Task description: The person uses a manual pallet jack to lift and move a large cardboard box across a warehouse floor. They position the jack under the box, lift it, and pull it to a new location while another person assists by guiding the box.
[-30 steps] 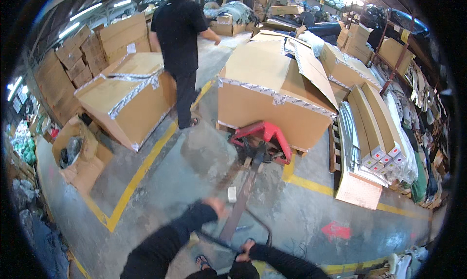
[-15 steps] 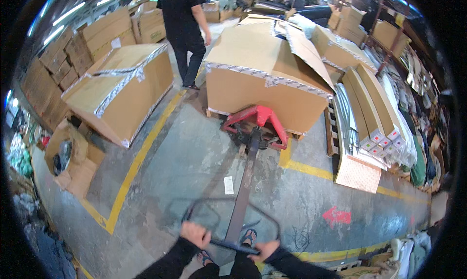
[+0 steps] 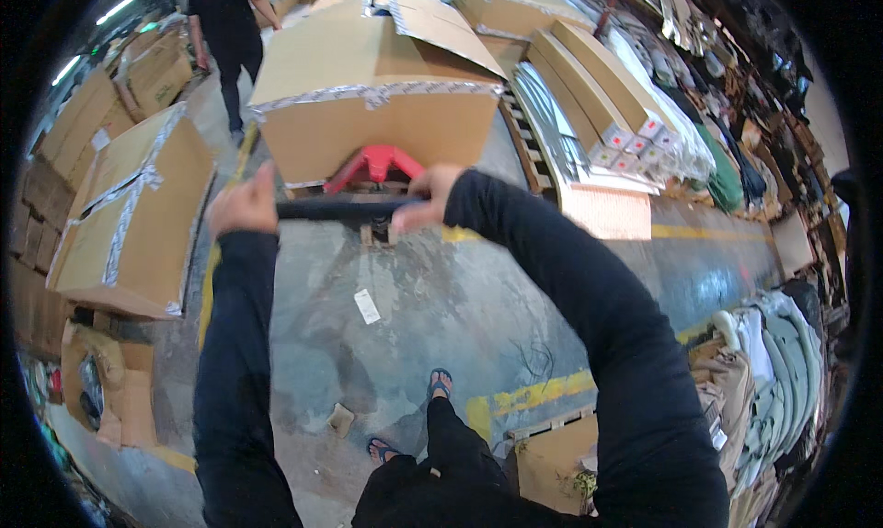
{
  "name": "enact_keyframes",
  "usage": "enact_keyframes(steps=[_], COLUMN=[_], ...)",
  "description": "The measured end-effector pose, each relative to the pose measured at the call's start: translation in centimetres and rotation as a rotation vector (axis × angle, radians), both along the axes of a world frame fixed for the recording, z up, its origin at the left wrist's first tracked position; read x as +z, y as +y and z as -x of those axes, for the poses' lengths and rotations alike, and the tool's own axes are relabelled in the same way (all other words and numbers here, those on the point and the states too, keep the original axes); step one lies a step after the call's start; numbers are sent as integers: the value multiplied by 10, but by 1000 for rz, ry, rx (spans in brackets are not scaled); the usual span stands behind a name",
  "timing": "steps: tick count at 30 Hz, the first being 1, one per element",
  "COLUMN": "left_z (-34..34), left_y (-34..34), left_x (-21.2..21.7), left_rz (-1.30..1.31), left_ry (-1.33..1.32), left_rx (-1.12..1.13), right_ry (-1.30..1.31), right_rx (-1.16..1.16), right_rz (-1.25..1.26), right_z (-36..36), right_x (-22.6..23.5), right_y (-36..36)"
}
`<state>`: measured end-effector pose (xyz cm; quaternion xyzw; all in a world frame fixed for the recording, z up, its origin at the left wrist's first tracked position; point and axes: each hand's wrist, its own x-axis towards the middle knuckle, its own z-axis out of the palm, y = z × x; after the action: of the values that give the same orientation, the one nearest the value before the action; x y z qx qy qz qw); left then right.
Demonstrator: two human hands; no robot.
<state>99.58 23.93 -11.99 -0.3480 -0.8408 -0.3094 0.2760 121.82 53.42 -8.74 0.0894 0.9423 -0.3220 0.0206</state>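
Observation:
Both of my arms reach forward to the dark handle of a red pallet jack. My left hand, slightly blurred, is closed round the handle's left end. My right hand grips its right end. The handle now stands raised, so its bar crosses in front of the jack and most of the shaft is hidden behind it. Beyond it, a large brown carton with taped edges and a loose top flap sits over the jack; the forks are out of sight beneath it.
Another big carton stands at left, an open box nearer. At far left a person in black is beside the big carton. Long cartons lie on a pallet at right; fabric bundles lie near right. A paper slip is on the floor.
The handle has swung up from a low slant to upright, both hands rising with it. My arms are now stretched forward. The view has shifted, and the other person appears further left.

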Motion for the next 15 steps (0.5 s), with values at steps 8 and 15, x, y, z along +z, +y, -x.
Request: enact_keyframes(steps=[8, 15], left_z=[-265, 24], left_y=[-221, -116], left_x=[-271, -50], left_rz=[545, 90], left_ry=[-297, -313], left_rx=[-248, -404], right_ry=[-474, -484], right_rx=[220, 383], right_rz=[149, 397], right_z=[-209, -36], right_x=[-318, -182], right_y=[-257, -136])
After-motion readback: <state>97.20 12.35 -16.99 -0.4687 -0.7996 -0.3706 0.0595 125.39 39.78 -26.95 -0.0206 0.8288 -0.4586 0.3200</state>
